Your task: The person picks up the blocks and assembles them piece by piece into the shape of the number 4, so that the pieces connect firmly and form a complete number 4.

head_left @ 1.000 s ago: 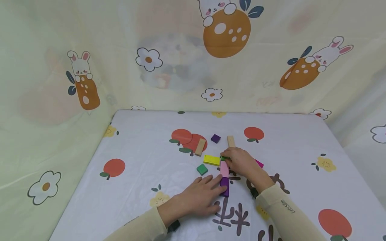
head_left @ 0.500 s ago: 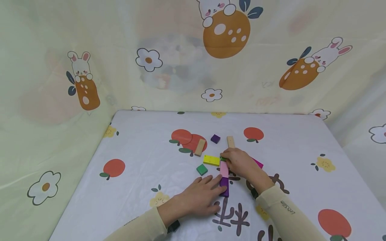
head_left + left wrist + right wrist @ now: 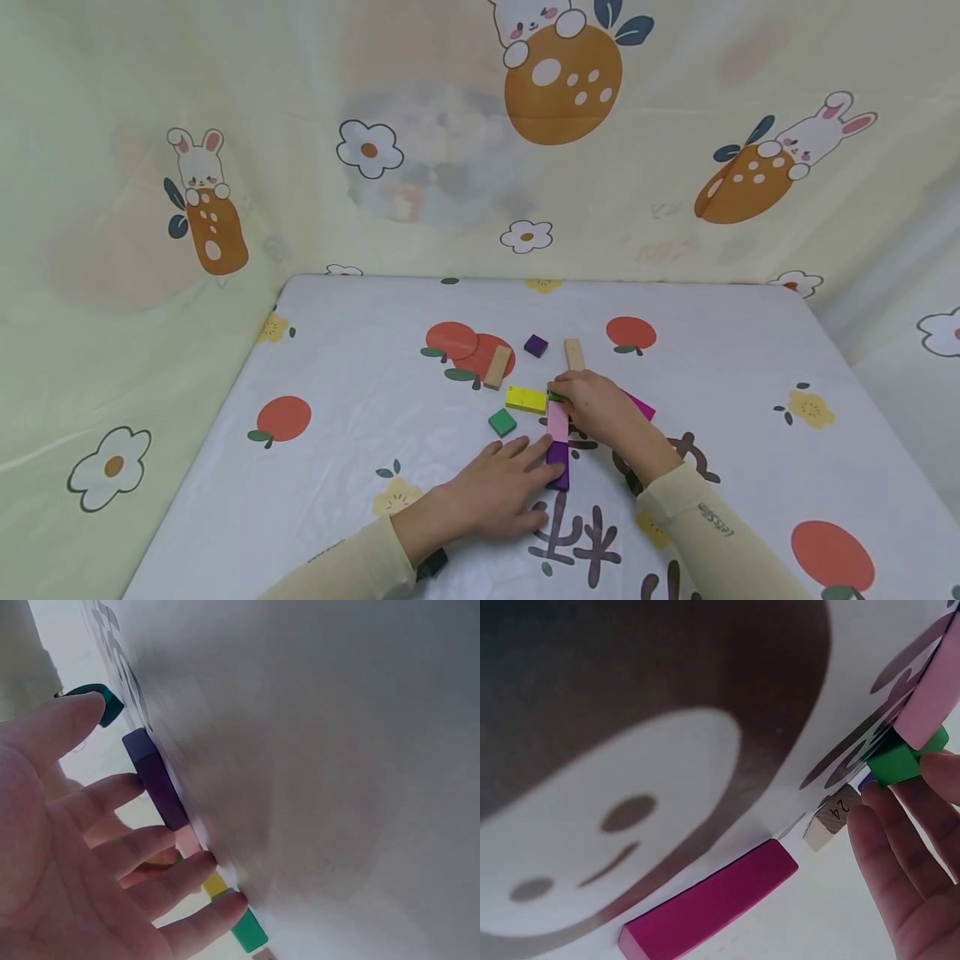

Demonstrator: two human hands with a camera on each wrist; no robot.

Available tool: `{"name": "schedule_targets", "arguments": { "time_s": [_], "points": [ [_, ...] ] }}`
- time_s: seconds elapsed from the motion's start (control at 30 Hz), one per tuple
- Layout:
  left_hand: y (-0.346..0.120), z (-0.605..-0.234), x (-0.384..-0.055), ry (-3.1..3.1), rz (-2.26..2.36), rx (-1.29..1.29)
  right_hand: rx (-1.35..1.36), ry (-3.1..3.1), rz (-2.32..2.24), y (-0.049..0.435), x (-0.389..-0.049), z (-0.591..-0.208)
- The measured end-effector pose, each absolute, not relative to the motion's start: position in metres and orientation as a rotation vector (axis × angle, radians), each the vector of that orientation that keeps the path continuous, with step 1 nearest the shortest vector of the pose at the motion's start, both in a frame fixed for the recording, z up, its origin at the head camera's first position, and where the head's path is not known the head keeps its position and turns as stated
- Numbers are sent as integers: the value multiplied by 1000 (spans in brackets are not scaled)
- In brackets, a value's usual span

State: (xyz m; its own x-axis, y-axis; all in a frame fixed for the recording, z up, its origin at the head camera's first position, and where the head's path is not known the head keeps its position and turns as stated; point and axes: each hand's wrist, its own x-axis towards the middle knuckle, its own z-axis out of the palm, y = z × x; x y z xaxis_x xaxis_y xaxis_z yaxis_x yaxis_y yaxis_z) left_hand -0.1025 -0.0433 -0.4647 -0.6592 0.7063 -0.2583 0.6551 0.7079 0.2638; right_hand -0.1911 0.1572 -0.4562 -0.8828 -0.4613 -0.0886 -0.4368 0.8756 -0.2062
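Purple block [image 3: 558,452] and pink block [image 3: 557,421] lie end to end in a line on the table. Reaching in from the left, my left hand [image 3: 495,493] has its fingers extended, and its fingertips touch the purple block along its side. At the far end of the pink block, my right hand [image 3: 603,410] pinches a green block [image 3: 895,763] between thumb and fingers. That green block appears to meet the pink one's end; the hand hides most of it in the head view. A yellow block [image 3: 527,399] lies just left of the pinching fingertips.
A green square block [image 3: 502,422] lies left of the line. Farther back are a small dark purple block [image 3: 536,346] and two wooden blocks, one left [image 3: 497,367], one right [image 3: 573,353]. A magenta block [image 3: 709,904] lies beside the right hand, partly hidden in the head view.
Hardly anything differs. My right hand has shifted very slightly at the green block, while my left hand and the other blocks stay in place.
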Motion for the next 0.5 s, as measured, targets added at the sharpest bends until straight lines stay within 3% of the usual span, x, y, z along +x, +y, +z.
{"name": "schedule_targets", "arguments": {
  "time_s": [0.5],
  "points": [
    [-42,-466,-103,2582,193,1078,-690,2934,-278,157,-190,-457]
  ]
}}
